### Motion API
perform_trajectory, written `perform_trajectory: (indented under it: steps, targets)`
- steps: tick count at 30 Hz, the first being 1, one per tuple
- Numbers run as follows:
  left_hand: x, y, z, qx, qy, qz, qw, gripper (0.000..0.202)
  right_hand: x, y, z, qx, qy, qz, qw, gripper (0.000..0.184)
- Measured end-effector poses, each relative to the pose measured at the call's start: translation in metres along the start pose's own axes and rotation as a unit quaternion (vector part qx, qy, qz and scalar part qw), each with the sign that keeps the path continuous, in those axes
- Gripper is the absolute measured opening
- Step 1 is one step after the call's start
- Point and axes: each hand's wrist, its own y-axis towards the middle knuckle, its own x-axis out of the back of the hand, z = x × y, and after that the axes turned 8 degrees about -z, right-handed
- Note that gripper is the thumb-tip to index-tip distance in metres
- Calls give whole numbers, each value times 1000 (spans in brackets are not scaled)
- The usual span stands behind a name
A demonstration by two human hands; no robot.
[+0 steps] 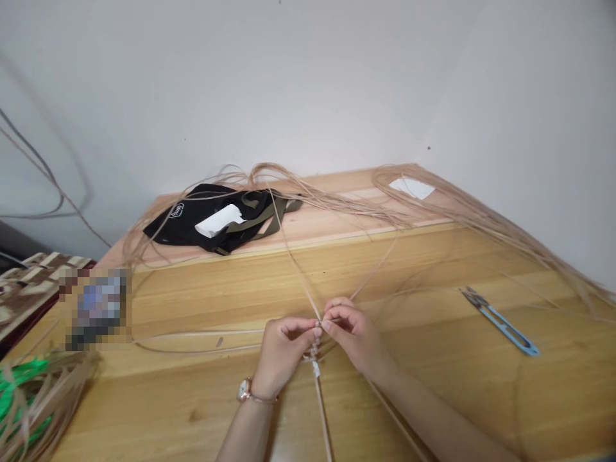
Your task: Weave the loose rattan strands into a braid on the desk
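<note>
Thin tan weaving strips (294,264) meet at a small braided piece (314,351) in the middle of the wooden table. My left hand (289,350), with a watch (244,389) at the wrist, pinches the strips at the top of this piece between thumb and forefinger. Close against it, my right hand (353,330) pinches the same strips from the right side. Below the hands, a bit of white wrapping shows on the piece, and a long strip (322,410) runs from there toward me. Fingertips cover the exact crossing of the strips.
Blue thread snips (505,327) lie at the right. A black bag (216,218) with white paper (220,221) rests at the back. Bundled strips (510,234) line the far right edge; another bundle with green ties (43,404) sits at lower left. A wall stands behind the table.
</note>
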Motion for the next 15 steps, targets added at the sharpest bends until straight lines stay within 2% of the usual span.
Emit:
perform_trajectory:
  steps: [11,15]
  targets:
    - [0,1,3,-15,11,2,1000,18,4,3,-1,-27,1,13,1000,10]
    - [-1,2,4,-4,3,18,1000,18,15,6,3,-11,-25,68,997,11]
